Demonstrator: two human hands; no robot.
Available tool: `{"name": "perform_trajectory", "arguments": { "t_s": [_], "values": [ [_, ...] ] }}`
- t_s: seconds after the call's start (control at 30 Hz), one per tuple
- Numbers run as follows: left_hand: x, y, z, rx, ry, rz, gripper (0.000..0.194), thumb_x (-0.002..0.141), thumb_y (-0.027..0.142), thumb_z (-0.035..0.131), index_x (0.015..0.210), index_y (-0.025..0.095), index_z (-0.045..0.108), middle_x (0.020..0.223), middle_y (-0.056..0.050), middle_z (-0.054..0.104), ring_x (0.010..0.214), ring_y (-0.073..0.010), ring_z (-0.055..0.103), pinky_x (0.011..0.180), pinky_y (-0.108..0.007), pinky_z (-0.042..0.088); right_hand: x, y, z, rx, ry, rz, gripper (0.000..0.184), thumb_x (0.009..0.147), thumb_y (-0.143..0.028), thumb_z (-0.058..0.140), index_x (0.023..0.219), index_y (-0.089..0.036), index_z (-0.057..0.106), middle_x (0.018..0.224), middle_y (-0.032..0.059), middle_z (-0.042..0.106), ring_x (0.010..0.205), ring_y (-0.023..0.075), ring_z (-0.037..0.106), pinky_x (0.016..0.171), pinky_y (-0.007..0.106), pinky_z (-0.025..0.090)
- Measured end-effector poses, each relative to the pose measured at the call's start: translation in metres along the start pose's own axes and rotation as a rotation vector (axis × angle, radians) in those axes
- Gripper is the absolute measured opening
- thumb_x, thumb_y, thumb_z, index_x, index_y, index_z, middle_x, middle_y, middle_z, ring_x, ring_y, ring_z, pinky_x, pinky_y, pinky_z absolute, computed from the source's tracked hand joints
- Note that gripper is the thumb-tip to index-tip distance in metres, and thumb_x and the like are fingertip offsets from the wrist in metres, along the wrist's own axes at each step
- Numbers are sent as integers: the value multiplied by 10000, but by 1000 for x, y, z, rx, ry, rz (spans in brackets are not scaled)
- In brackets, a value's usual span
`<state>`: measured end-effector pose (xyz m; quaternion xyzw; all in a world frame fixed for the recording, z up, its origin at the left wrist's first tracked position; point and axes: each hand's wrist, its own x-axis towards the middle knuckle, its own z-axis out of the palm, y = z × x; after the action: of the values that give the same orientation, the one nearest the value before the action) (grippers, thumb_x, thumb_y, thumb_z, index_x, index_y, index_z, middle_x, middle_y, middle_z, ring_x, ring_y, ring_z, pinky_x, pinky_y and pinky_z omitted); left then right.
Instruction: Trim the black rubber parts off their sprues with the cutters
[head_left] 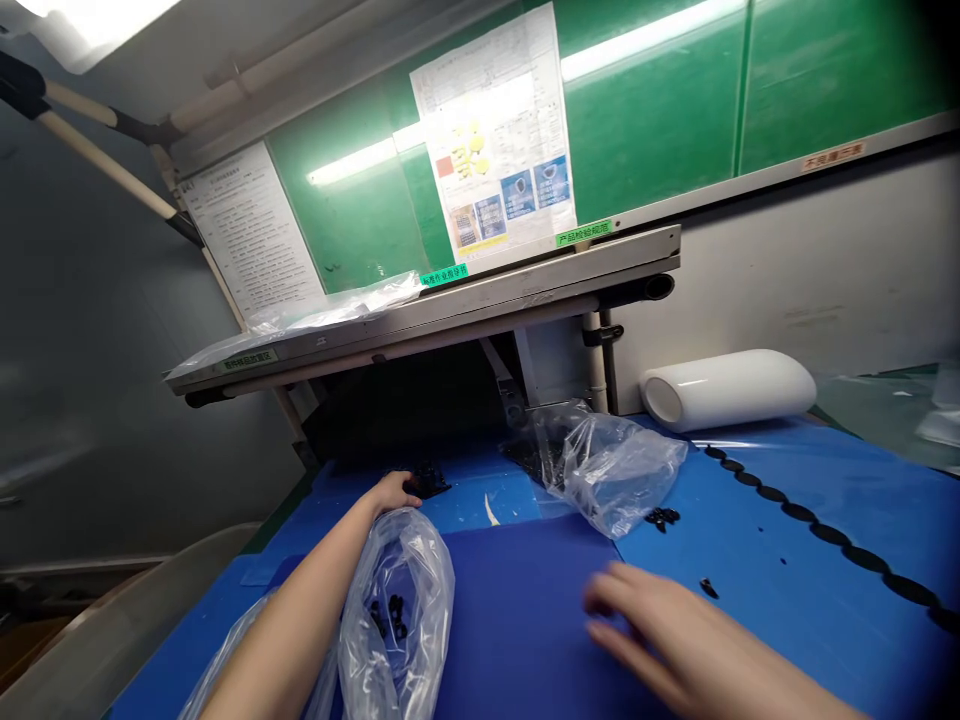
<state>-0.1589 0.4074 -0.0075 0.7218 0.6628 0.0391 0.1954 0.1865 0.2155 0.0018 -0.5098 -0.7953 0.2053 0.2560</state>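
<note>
Left hand (394, 490) stretched forward past the far edge of the dark blue flat mat (517, 610), fingers at a heap of small glossy black parts (430, 481); grip impossible to tell. Right hand (652, 610) low over the mat's right side, half curled, thumb and fingers parted. Open-mouthed clear plastic bag (441, 580) along the mat's left side, with few black pieces (397, 615) inside. Crumpled transparent bag (630, 470) at the mat's far right corner, contents unclear. Left fingertips hard to make out; right fingers blurred; both forearms (307, 610) cut off below.
</note>
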Motion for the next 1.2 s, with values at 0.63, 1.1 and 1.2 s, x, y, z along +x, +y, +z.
{"name": "perform_trajectory", "arguments": {
  "t_s": [0.63,1.1,1.2],
  "values": [
    [-8,17,1,293,90,74,197,812,285,524,947,145,557,989,-54,571,860,-189,561,736,-379,473,219,-41,98,21,-43,257,208,856,-275,492,1025,-163,540,1041,58,562,875,176,566,741,359,473],
    [-126,125,-59,363,274,425,154,830,266,495,883,135,556,928,-46,571,799,-161,560,699,-350,476,23,-16,-17,325,-163,374,258,831,-274,445,598,-167,472,492,-37,545,447,90,539,448,191,413],
    [-159,147,-47,374,241,480,150,833,254,490,896,133,551,925,-45,572,807,-164,561,699,-348,477,-15,-20,-16,400,-206,423,231,800,-242,437,579,-176,445,463,-26,545,391,77,504,398,166,374]
  ]
}}
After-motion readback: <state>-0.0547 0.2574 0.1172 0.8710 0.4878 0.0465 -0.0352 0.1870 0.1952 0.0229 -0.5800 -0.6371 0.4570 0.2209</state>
